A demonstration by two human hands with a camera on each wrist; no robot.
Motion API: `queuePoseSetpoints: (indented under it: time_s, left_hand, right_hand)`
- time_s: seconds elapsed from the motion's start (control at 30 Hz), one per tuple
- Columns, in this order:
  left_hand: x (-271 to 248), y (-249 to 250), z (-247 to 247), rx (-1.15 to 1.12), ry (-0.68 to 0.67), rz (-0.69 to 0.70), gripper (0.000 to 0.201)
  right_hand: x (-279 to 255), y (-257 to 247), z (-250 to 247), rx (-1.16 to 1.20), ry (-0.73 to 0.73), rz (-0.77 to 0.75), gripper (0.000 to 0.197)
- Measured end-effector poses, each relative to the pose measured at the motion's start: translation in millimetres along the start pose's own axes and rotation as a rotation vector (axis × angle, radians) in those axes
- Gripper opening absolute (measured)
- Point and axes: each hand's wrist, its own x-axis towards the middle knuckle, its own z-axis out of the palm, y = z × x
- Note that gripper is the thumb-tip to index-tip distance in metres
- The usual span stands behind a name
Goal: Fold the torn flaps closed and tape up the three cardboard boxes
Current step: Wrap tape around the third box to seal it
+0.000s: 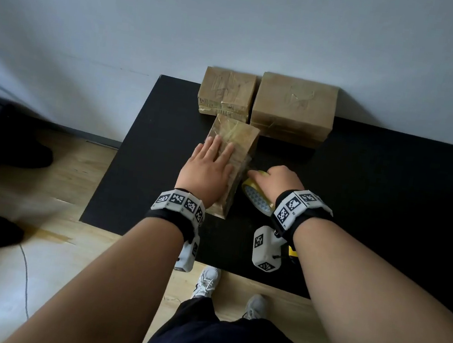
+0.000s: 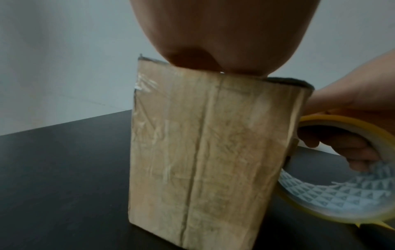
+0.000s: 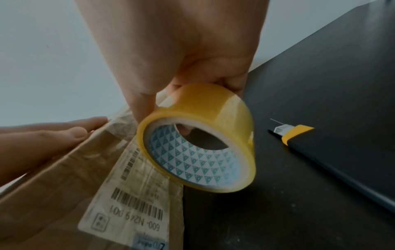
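Item one: a narrow brown cardboard box wrapped in clear tape (image 1: 231, 154), which stood on the black rectangular table (image 1: 377, 174), just in front of the other two boxes. The left hand (image 1: 208, 166) lay flat on its top face, fingers (image 1: 217, 147) straight and spread, pressing down. A pale shipping label with barcodes (image 3: 136, 191) was stuck to the side facing the right hand; the printed code read "600- N249 001", and the small blue print at the label's lower edge was too blurred to read. Item two: a roll of yellowish clear packing tape with a white core patterned in blue triangles (image 3: 198, 140), held against the right side of the narrow box. The right hand (image 1: 279, 178) gripped it, fingers (image 2: 350, 152) curled through the core and the thumb on the outer rim. Item three: a small brown cardboard box with crumpled tape across its top (image 1: 227, 91), at the back of the table against the white wall (image 1: 239, 20). Item four: a larger brown cardboard box with its flaps closed (image 1: 294, 105), touching the small box on its right side. Item five: a black utility knife with a yellow collar and a short exposed blade (image 3: 303, 135), which lay on the table near the right hand, apart from the tape roll.
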Motion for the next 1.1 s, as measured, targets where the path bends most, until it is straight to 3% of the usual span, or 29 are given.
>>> queuePoseSetpoints:
  time_s: [0.17,0.33,0.53,0.67,0.83,0.97,1.1]
  left_hand:
    - [9.1,5.0,-12.3,-0.017,0.16,-0.012,0.045]
    - [18.2,0.4,-9.5,-0.021,-0.049,-0.055,0.056]
    - [27.3,-1.2,-15.5,0.052,-0.152,-0.068,0.058]
    - [22.6,0.1,-18.5,0.131,-0.053,-0.064,0.061]
    - [-5.0,10.3,-10.2,0.059,0.138,-0.182,0.076]
    - [-13.3,13.6,-5.9,0.062,0.082,-0.25,0.096]
    - [-8.1,8.4,-15.0,-0.179,-0.014,-0.333,0.094]
  right_hand:
    - [-1.9,2.3,-0.8,0.008,0.003,-0.017,0.052]
    - [-1.3,7.1,-2.2,0.009,-0.006,-0.03,0.052]
    - [-0.4,10.1,-0.6,0.027,-0.004,-0.04,0.051]
    - [-2.0,10.8,-2.7,0.009,0.001,-0.043,0.051]
    - [-1.7,13.5,-7.5,0.002,0.003,-0.047,0.052]
    - [-4.1,11.0,-11.3,-0.013,0.016,-0.065,0.05]
    - [-10.2,7.0,-21.7,0.002,0.038,-0.137,0.053]
